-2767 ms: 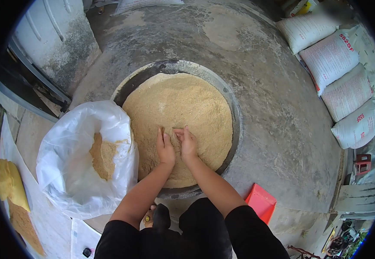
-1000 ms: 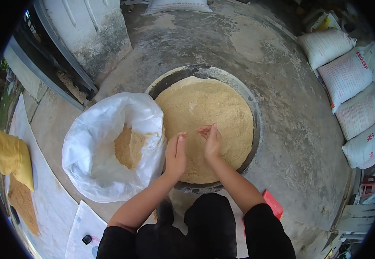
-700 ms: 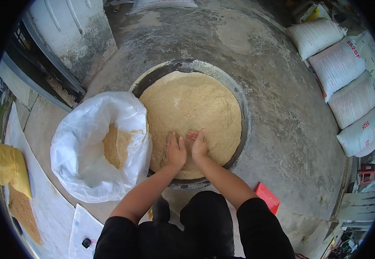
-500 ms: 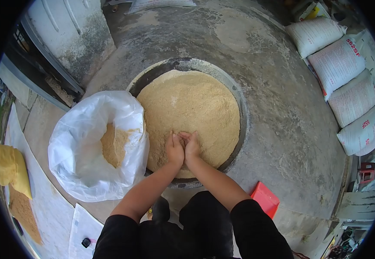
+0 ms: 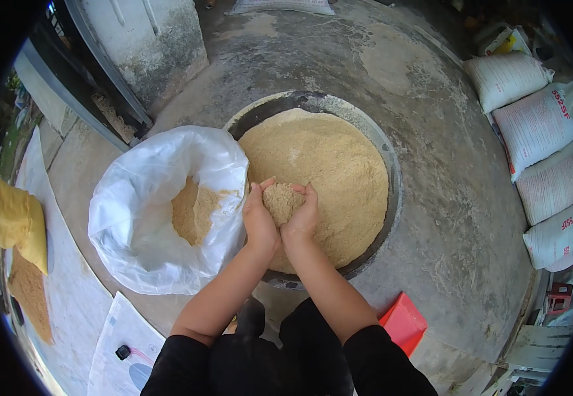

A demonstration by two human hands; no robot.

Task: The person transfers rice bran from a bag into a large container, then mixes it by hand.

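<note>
My left hand and my right hand are cupped side by side, their heels touching, around a heap of tan meal. Both are above the lower left part of a round dark tub, which is filled with pale yellow meal. At the left of the tub stands a white plastic bag with its mouth open. Some tan meal lies inside it.
Several filled sacks line the right side. A red scoop or tray lies near my right forearm. At the left are a yellow sack and a brown heap on a pale sheet.
Both hands have risen from the meal's surface and now hold a heap of it between them. The whole view has shifted, with the tub and sacks further right in it.
</note>
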